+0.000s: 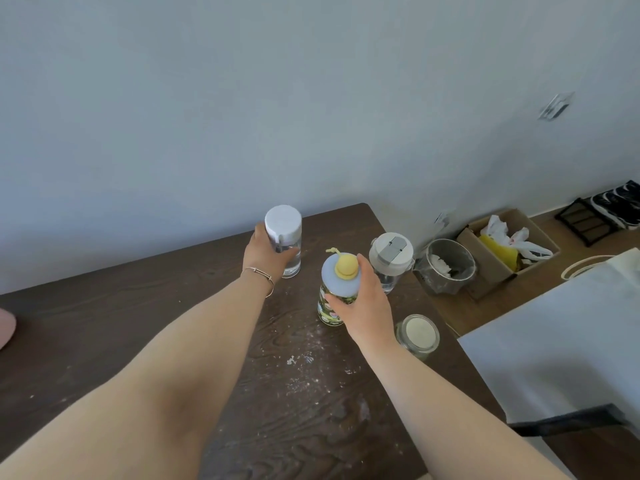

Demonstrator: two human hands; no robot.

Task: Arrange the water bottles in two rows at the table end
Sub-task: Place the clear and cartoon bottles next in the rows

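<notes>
My left hand [265,256] grips a clear bottle with a white cap [284,237], standing near the far end of the dark wooden table [138,306]. My right hand [363,303] holds a patterned bottle with a pale lid and yellow knob [337,282], upright on the table just right of centre. A clear bottle with a grey flip lid [390,263] stands beside it by the table's right edge. A short glass jar with a pale lid [418,336] sits nearer me at the right edge.
A pink object [6,329] shows at the table's left. White dust marks the tabletop [301,362]. On the floor to the right are a bin [446,268], a cardboard box [509,247] with bags, and a white surface [561,341].
</notes>
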